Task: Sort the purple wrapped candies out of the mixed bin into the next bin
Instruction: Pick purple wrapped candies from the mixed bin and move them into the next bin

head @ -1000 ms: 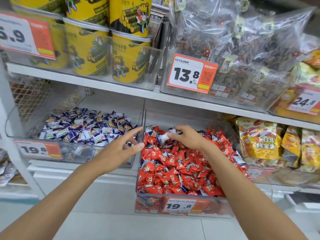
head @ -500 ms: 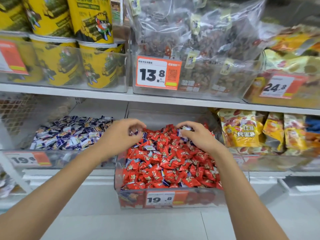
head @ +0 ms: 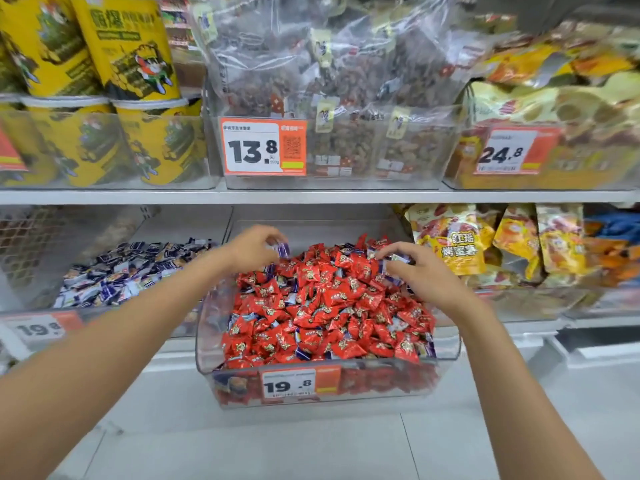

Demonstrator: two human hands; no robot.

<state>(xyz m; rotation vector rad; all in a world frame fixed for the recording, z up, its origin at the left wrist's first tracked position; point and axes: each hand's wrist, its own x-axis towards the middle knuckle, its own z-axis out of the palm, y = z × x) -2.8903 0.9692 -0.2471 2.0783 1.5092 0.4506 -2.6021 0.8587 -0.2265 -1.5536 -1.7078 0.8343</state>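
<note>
A white shelf [head: 311,196] runs across just above the mixed bin [head: 446,344], a clear plastic tub pulled forward from the lower tier and heaped with red candies [head: 329,306]; a few purple wrappers show among them. Immediately left of the mixed bin sits the next bin [head: 104,317], also clear, holding a loose pile of purple candies [head: 131,271]. Above the mixed bin, on the shelf, stand clear bags of brown snacks [head: 329,81], with yellow tubs [head: 138,98] above and to its left. Yellow snack packs [head: 453,240] stand just right of the mixed bin. The left hand [head: 252,247] hovers over the back left corner of the mixed bin, its fingers [head: 268,237] narrowed to a pinch on a purple candy [head: 283,250] lifted clear of the heap. The right hand [head: 426,275] rests over the back right part of the mixed bin, fingers curled close, thumb and forefinger nipping a second purple candy [head: 398,259] that lies at the top of the red pile. An orange and white price tag [head: 289,386] reading 19.8 is fixed to the front wall of the mixed bin.
</note>
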